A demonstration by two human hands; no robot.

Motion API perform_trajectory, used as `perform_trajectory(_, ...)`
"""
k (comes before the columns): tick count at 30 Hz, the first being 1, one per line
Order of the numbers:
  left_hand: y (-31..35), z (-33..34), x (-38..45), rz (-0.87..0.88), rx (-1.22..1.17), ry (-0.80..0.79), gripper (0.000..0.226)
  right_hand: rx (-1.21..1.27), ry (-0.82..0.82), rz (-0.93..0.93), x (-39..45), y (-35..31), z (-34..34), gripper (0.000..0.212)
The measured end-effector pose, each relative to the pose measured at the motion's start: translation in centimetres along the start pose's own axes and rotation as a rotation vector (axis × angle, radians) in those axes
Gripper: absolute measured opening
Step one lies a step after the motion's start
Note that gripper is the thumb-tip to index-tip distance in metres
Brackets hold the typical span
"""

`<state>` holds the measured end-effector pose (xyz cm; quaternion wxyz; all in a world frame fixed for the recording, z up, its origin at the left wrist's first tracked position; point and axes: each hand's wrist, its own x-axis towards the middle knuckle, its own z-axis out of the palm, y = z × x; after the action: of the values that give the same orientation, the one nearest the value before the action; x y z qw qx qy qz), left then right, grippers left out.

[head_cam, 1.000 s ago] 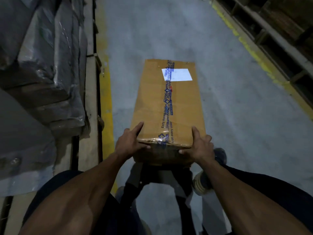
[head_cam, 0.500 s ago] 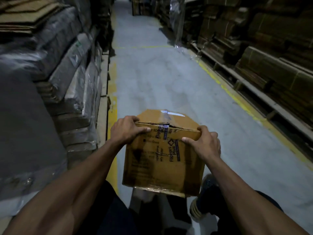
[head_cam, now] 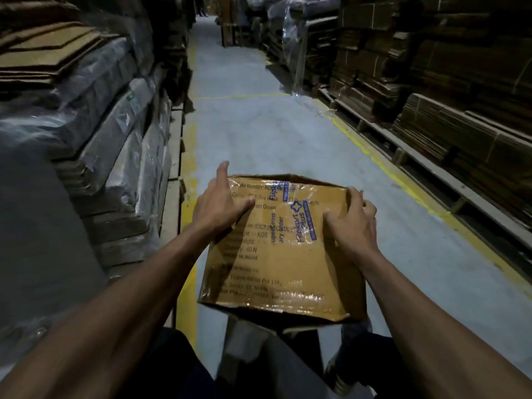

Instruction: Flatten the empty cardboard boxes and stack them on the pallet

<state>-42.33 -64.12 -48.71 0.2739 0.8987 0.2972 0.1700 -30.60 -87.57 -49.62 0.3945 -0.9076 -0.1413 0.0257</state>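
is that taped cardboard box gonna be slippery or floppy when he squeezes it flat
Probably a bit slick: the cardboard box has glossy tape over its printed face, where the left hand lies with straight fingers. Likely light, since it is held up off the floor. It may buckle readily: the near bottom edge is already crumpled, while the right hand grips the far corner.

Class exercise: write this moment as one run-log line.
stage: handling, box unflattened | cardboard box: tilted, printed face up | left hand: flat on face | right hand: grips far right corner
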Motion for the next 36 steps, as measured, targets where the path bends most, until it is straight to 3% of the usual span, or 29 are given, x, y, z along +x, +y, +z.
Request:
perform_trajectory(4, -1.9, -0.4, -1.3, 0.080, -0.010, -0.148, 0.079, -0.011, 0.006, -0.030, 1.0, 0.1, 0.3, 0.051)
perform_trajectory(5, -2.7, -0.4, -1.9, 0.089, -0.004, -0.239, 0.086, -0.052, 0.000, -0.026, 1.1, 0.2, 0.4, 0.050)
perform_trajectory(8, -5.5, -0.3, -3.7, 0.092, 0.051, -0.525, 0.136, -0.209, -0.075, -0.027, 1.5, 0.8, 0.1, 0.058)
perform_trajectory(11, -7.3, 0.6, -5.5, 0.146, 0.185, -0.621, 0.150, -0.255, -0.121, 0.024, 1.2, 1.0, -0.5, 0.065)
perform_trajectory(14, -7.3, 1.6, -7.0, 0.176, 0.229, -0.524, 0.148, -0.197, -0.032, 0.031, -0.7, 1.0, -0.5, 0.059)
perform_trajectory(16, -6.9, 2.2, -7.3, 0.189, 0.178, -0.427, 0.142, -0.201, -0.055, 0.016, -2.1, 1.8, -0.1, 0.060)
perform_trajectory(22, -6.2, 2.5, -5.8, 0.119, 0.030, -0.317, 0.128, -0.067, -0.392, -0.038, -5.3, 5.9, -0.3, 0.114)
perform_trajectory(24, -6.0, 2.5, -5.8, 0.113, 0.020, -0.299, 0.125, -0.092, -0.426, -0.075, -5.7, 6.8, -0.2, 0.122)
perform_trajectory(30, -5.3, 2.8, -6.8, 0.060, -0.076, -0.201, 0.117, -0.068, 0.015, -0.106, -6.2, 6.0, 3.0, 0.087)
perform_trajectory(33, -4.9, 1.5, -6.6, 0.040, -0.153, -0.161, 0.114, -0.016, 0.082, -0.112, -5.7, 5.3, 3.3, 0.078)
perform_trajectory(36, -4.0, 0.4, -6.1, 0.028, -0.173, -0.119, 0.091, 0.031, 0.112, -0.091, -5.3, 4.6, 2.7, 0.071)
